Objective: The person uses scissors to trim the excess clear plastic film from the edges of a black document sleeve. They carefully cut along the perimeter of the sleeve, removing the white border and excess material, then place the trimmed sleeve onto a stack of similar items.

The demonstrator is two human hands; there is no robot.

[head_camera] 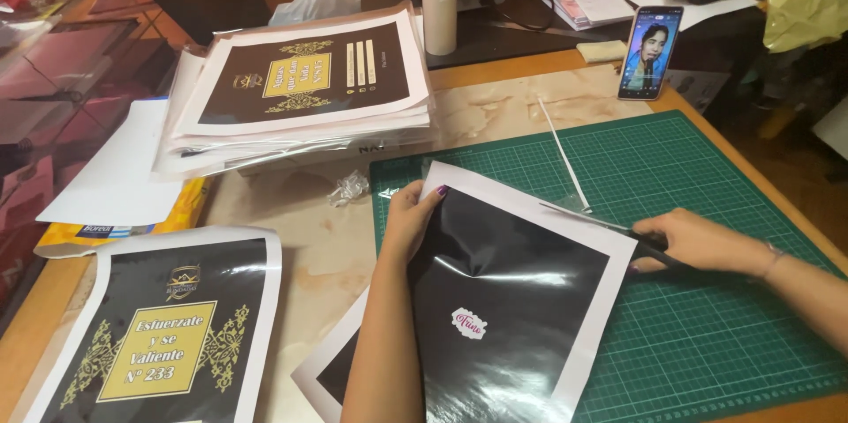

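Two hands are on one glossy black sheet (512, 299) with a white border, which lies half on the green cutting mat (707, 317). My left hand (411, 220) pinches the sheet's upper left edge, thumb on top and fingers curled under, closed on the paper. My right hand (702, 242) is closed around the dark handles of a pair of scissors (618, 230), whose blades meet the sheet's right border at the mat's middle. A thin white paper strip (564, 158) lies on the mat above the blades.

Left of the mat, at the table's near corner, lies a black printed sheet (168, 335) with a gold rectangular label and gold ornaments. Beyond the mat's upper left corner sits a stack of like sheets (300, 87), dark with a gold label. Past the mat's far edge a phone (649, 52) stands upright, its screen lit.
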